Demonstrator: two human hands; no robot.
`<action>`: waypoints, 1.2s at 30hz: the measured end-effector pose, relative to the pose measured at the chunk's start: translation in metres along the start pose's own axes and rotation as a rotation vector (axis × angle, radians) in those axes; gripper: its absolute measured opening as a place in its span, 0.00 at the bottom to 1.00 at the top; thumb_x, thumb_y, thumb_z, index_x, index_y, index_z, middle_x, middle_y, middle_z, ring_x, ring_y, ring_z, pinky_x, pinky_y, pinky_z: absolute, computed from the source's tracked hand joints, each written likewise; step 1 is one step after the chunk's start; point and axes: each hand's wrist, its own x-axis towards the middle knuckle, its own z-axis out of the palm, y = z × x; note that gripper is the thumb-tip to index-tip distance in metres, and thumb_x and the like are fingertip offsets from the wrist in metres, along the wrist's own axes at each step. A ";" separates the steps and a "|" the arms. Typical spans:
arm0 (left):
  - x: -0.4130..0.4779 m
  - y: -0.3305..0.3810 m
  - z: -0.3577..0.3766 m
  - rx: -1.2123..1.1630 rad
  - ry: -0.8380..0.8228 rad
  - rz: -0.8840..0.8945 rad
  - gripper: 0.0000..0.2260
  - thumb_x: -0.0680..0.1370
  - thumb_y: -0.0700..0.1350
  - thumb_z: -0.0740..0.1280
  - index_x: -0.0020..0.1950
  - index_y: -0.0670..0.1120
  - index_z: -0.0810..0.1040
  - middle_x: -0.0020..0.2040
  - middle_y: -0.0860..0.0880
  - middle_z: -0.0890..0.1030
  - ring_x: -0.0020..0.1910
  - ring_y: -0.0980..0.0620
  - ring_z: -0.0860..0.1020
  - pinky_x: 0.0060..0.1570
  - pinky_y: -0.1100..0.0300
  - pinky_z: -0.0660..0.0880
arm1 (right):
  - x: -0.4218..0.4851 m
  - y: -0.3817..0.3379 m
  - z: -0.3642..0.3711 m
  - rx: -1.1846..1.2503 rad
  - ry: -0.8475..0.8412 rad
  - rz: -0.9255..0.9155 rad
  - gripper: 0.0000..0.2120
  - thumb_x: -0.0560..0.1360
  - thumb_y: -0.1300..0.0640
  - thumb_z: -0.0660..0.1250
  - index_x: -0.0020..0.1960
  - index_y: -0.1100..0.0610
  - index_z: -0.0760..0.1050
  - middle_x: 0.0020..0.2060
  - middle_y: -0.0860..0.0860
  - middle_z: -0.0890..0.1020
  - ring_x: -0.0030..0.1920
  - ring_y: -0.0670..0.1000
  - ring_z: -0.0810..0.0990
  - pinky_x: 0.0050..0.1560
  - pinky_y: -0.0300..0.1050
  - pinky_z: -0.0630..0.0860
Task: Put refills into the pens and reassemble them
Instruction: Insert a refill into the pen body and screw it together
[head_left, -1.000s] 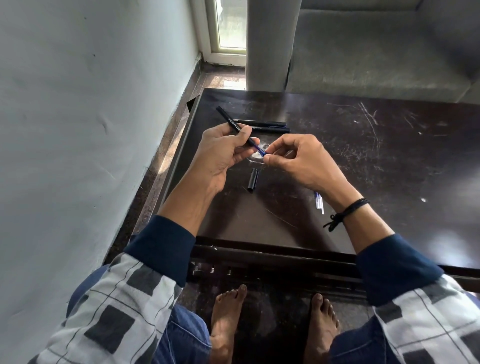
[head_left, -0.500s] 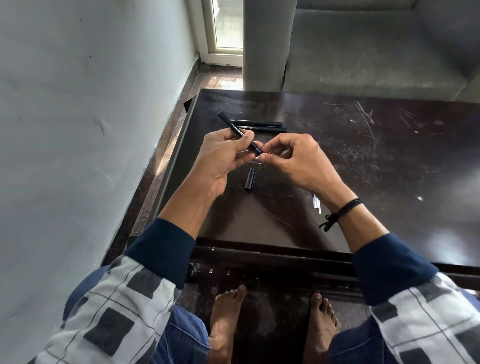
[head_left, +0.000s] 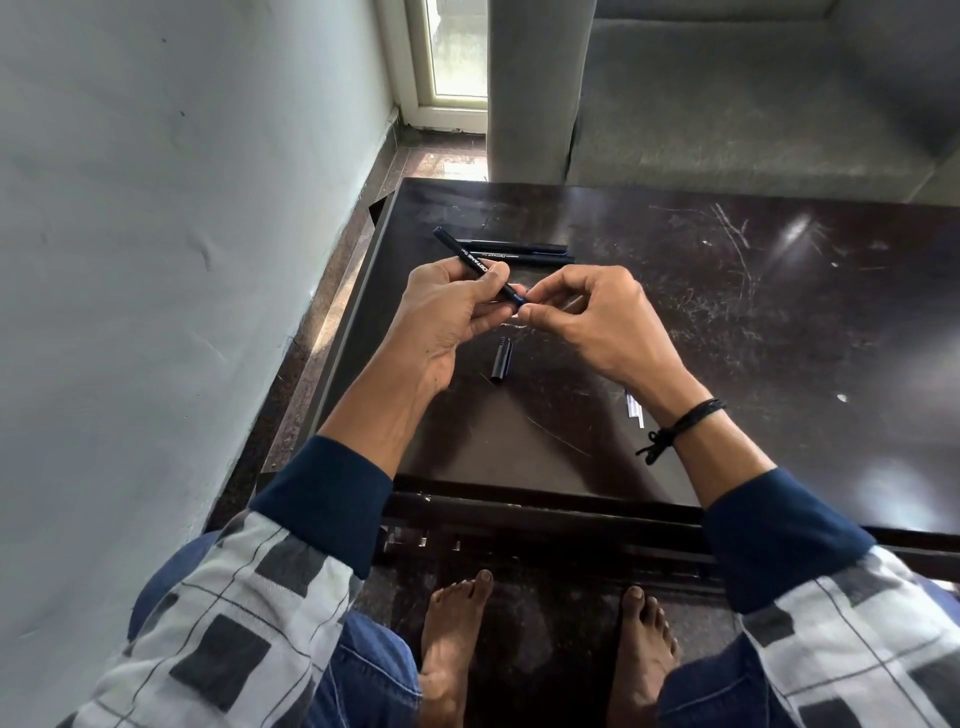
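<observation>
A black pen barrel (head_left: 475, 267), slanted toward 10 o'clock, is gripped in the curled fingers of the left hand (head_left: 447, 317). Its near end is pinched by the right hand (head_left: 597, 322) above the table (head_left: 753, 322). A cap (head_left: 502, 360) is seen at 6 o'clock of the pinch (lying flat), two more pens (head_left: 519, 252) at 12, and white refills (head_left: 635, 410) at 4.

The dark table (head_left: 779, 322) in front of me is scratched all over its top, with a small white speck (head_left: 842, 398) towards its right side. Beyond its far edge stands a grey sofa (head_left: 753, 104). A pale wall (head_left: 156, 208) runs along its left, with a strip of brown floor (head_left: 332, 291) between. Past its far left corner is a white-framed window (head_left: 452, 52). Beneath its near edge rest my bare feet (head_left: 452, 639).
</observation>
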 end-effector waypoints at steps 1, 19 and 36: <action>0.000 0.000 0.000 -0.001 -0.001 0.000 0.02 0.79 0.39 0.70 0.47 0.42 0.81 0.47 0.39 0.86 0.45 0.46 0.86 0.47 0.58 0.83 | 0.000 0.000 0.000 0.002 -0.001 0.002 0.05 0.73 0.49 0.77 0.46 0.48 0.84 0.37 0.45 0.85 0.40 0.47 0.83 0.45 0.44 0.80; 0.003 -0.002 0.001 -0.076 0.058 0.039 0.03 0.80 0.39 0.69 0.47 0.41 0.79 0.47 0.40 0.84 0.43 0.52 0.86 0.42 0.63 0.81 | -0.001 -0.003 0.001 0.018 0.048 0.017 0.05 0.72 0.53 0.78 0.44 0.52 0.84 0.34 0.46 0.85 0.35 0.42 0.81 0.45 0.46 0.82; 0.003 -0.001 -0.001 -0.095 0.067 0.035 0.04 0.80 0.38 0.68 0.46 0.41 0.80 0.43 0.41 0.84 0.42 0.52 0.86 0.42 0.63 0.81 | -0.004 -0.006 0.004 0.072 0.015 0.042 0.08 0.73 0.49 0.77 0.49 0.51 0.83 0.35 0.47 0.86 0.36 0.42 0.83 0.44 0.41 0.79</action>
